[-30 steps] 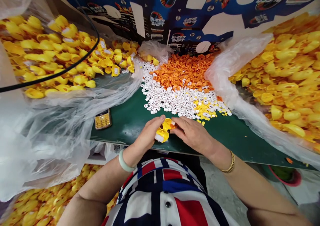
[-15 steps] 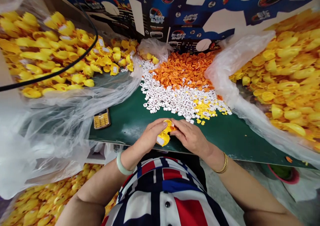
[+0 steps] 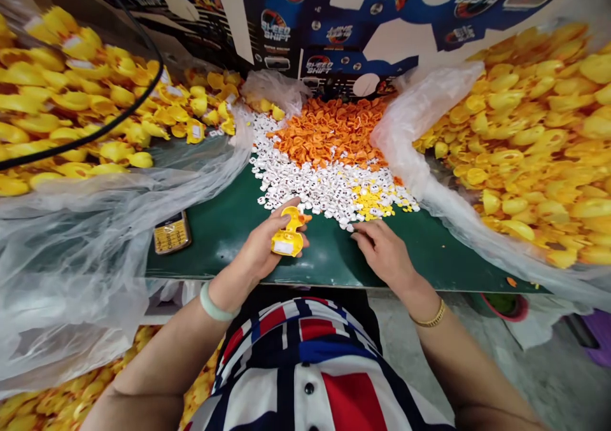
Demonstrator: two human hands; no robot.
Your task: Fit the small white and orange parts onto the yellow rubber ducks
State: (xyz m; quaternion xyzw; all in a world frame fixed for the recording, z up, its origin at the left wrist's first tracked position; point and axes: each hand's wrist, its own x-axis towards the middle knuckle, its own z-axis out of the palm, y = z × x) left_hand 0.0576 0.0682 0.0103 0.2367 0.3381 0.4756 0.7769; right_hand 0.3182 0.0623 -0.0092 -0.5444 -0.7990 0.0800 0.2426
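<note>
My left hand (image 3: 260,246) grips a yellow toy duck (image 3: 287,232) with an orange beak, held over the green table (image 3: 224,227). My right hand (image 3: 384,249) rests palm down on the table, fingertips touching the near edge of the pile of small white eye pieces (image 3: 310,186). Its fingers are curled together at the pile's edge; whether they pinch a piece is hidden. A small heap of yellow pieces (image 3: 372,202) lies just beyond that hand. Behind the white pieces is a mound of orange beaks (image 3: 334,132).
Clear plastic bags full of yellow duck bodies flank the table on the left (image 3: 71,106) and the right (image 3: 534,132). A mobile phone (image 3: 170,232) lies at the table's left. A black cable (image 3: 109,128) arcs across the left bag. Printed cardboard (image 3: 310,30) stands at the back.
My right hand has let go of the duck and moved right to the white pieces. My left hand has lifted the duck slightly forward, alone.
</note>
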